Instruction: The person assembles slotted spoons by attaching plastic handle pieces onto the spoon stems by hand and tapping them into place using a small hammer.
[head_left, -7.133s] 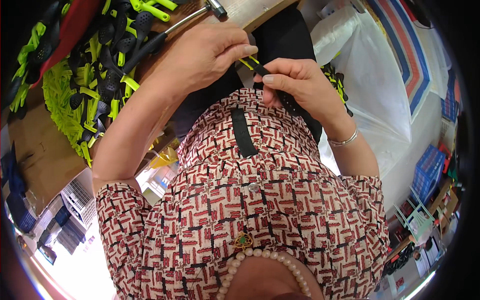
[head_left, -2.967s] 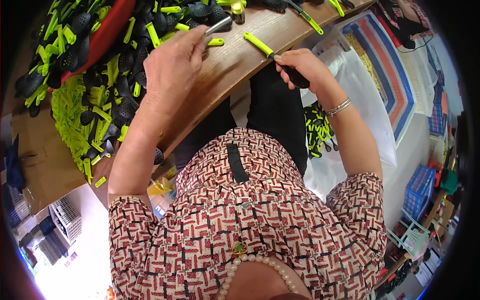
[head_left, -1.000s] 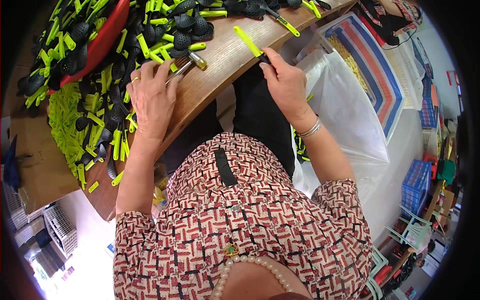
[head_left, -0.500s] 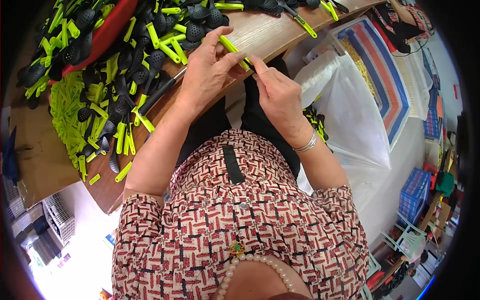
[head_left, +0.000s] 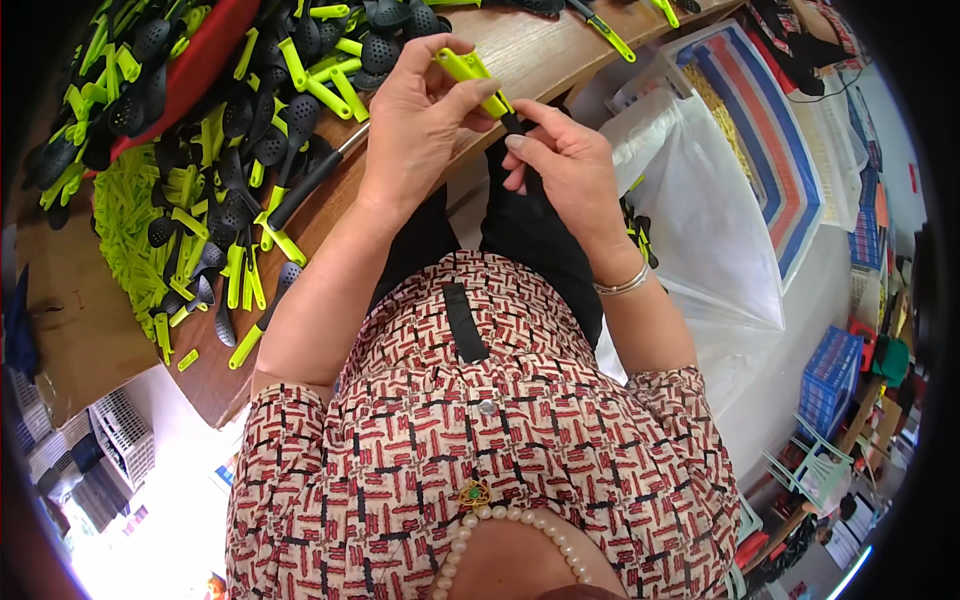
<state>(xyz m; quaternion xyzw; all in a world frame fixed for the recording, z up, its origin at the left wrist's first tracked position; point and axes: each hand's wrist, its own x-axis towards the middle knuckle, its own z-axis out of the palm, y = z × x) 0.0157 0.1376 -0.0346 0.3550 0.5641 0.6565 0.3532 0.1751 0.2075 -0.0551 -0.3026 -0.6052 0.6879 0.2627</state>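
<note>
Between my two hands, over the table's edge, is a kitchen utensil with a lime green handle (head_left: 462,68) and a black stem (head_left: 511,122). The fingers and thumb of my left hand (head_left: 410,135) are closed round the green handle. My right hand (head_left: 572,165) pinches at the black stem, its other fingers curled loosely below. The utensil's far end is hidden by the right fingers. Left of my left hand lies a heap of black slotted spoons (head_left: 300,115) with green handles. A black-handled tool (head_left: 305,190) with a metal shaft lies beside my left forearm.
Many loose green strips (head_left: 125,220) are piled on the wooden table (head_left: 525,40). A red basin (head_left: 195,80) holds more utensils at the far left. Right of my knees hangs a white plastic sheet (head_left: 700,200), by a striped blue, white and red bag (head_left: 770,140).
The green handle has turned and now shows its broader, slotted side. My right hand has shifted slightly right, its fingers loosened from a tight fist, uncovering more of the black stem.
</note>
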